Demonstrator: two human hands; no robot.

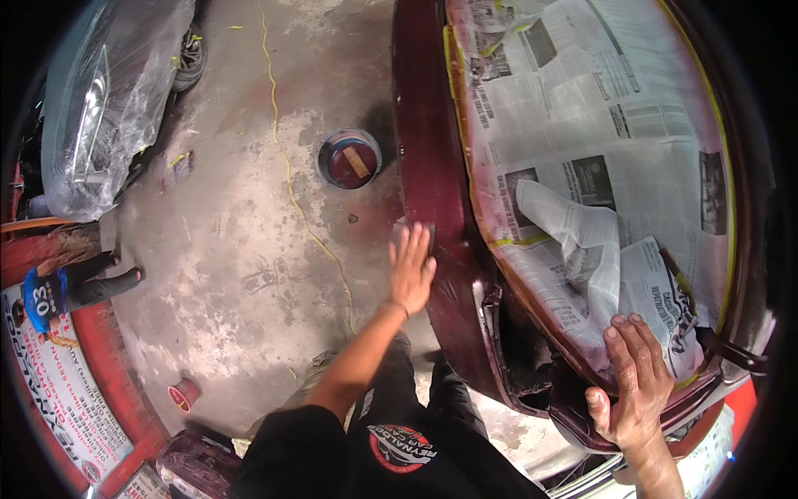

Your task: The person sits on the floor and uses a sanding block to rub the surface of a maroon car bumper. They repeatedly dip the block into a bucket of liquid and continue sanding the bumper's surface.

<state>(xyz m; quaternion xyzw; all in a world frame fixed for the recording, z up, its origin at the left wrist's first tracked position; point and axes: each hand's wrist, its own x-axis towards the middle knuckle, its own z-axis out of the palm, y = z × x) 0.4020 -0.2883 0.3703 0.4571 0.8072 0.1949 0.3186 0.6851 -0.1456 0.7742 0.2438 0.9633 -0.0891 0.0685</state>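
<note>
My left hand [411, 274] lies with straight fingers over a small grey sheet of sandpaper [401, 228], holding it against the side of a maroon car panel [432, 158]. Part of the sheet shows beside the fingertips; the rest is hidden under the hand. At the lower right, my right hand [636, 382] is open, fingers stretched out and thumb apart, with nothing in it. Its fingertips reach the lower edge of the newspaper [665, 208] that covers the car's glass. Yellow tape [465, 150] runs along the newspaper's border.
A round bucket [325, 158] with reddish liquid and a wooden block [357, 161] stands on the concrete floor. A yellow cord [283, 150] crosses the floor. A plastic-covered car [108, 108] is at upper left, a person in blue [43, 298] farther down, and a red pot [184, 393] lower left.
</note>
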